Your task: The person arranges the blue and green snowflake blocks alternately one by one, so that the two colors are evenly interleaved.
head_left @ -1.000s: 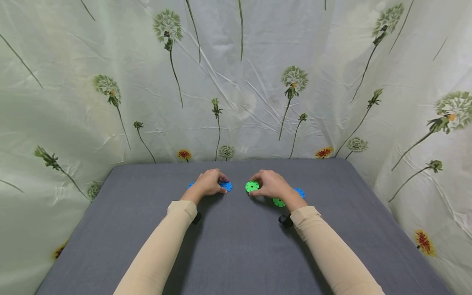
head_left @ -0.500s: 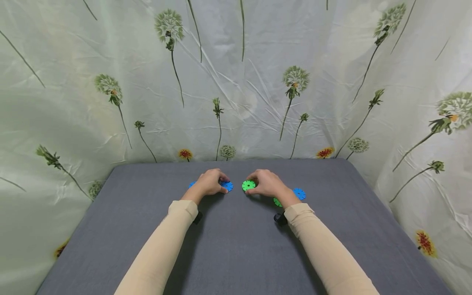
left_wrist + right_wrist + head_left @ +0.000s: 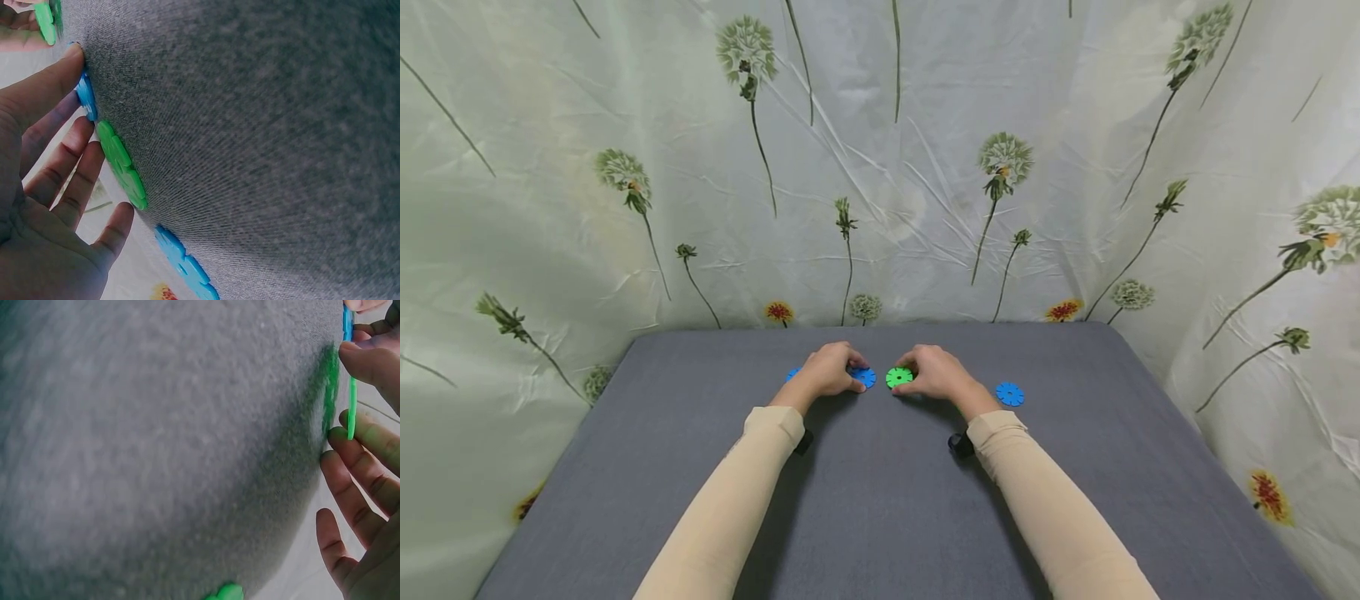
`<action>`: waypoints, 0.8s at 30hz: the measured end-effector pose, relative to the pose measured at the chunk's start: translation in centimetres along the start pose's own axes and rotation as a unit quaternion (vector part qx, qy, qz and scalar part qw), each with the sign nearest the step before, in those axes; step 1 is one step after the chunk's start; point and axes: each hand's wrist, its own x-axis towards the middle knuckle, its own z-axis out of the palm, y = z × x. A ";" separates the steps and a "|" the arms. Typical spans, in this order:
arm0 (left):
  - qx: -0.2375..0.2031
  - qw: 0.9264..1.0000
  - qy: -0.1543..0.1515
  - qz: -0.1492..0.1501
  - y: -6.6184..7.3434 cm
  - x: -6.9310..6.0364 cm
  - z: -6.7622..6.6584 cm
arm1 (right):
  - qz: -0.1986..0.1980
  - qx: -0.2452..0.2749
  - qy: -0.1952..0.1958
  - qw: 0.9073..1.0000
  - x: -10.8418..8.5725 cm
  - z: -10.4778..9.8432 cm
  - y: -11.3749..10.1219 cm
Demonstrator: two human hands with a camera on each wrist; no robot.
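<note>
My left hand [image 3: 829, 371] rests at the back of the table, its thumb and fingertips holding the edges of a blue notched disc [image 3: 864, 378] that lies on the cloth. In the left wrist view, a green notched disc [image 3: 122, 165] lies beneath the other fingers, and another blue disc [image 3: 186, 262] lies farther along. My right hand [image 3: 936, 372] pinches a green notched disc [image 3: 898, 378] by its edges. In the right wrist view this green disc [image 3: 352, 409] hangs just above the cloth, apart from the blue one.
Grey cloth covers the table [image 3: 880, 500]. Right of my right wrist lies a blue disc [image 3: 1010, 394]. Part of another green disc [image 3: 226, 592] shows low in the right wrist view. A flower-printed curtain [image 3: 895, 167] hangs behind the table's far edge.
My right hand has moved left with the green disc, closer to the blue one. Its forearm now hides the other green disc and uncovers the right blue disc. My left hand stays put.
</note>
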 end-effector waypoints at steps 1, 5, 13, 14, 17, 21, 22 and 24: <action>0.000 1.000 0.000 0.000 0.0 0.0 0.0 | -0.001 0.000 0.002 1.000 0.1 0.1 0.0; 0.000 1.000 0.000 -0.001 0.0 0.0 -0.1 | -0.002 -0.004 0.007 1.000 0.4 0.3 -0.1; -0.001 1.000 0.000 -0.001 0.2 -0.1 -0.1 | -0.008 -0.006 0.014 1.000 0.5 0.6 -0.2; -0.001 1.000 0.000 -0.001 0.2 -0.1 -0.1 | -0.009 -0.005 0.014 1.000 0.4 0.6 -0.2; -0.001 1.000 0.001 -0.002 0.2 -0.1 -0.1 | -0.014 0.001 0.015 1.000 0.4 0.6 -0.2; -0.001 1.000 0.002 -0.001 0.1 -0.1 -0.1 | -0.016 0.011 0.010 1.000 0.5 0.6 -0.1; -0.001 1.000 0.002 0.000 0.1 -0.1 -0.1 | -0.015 0.013 0.009 1.000 0.5 0.6 -0.1; -0.001 1.000 0.003 0.001 0.1 -0.1 -0.1 | -0.010 0.016 0.006 1.000 0.5 0.6 -0.1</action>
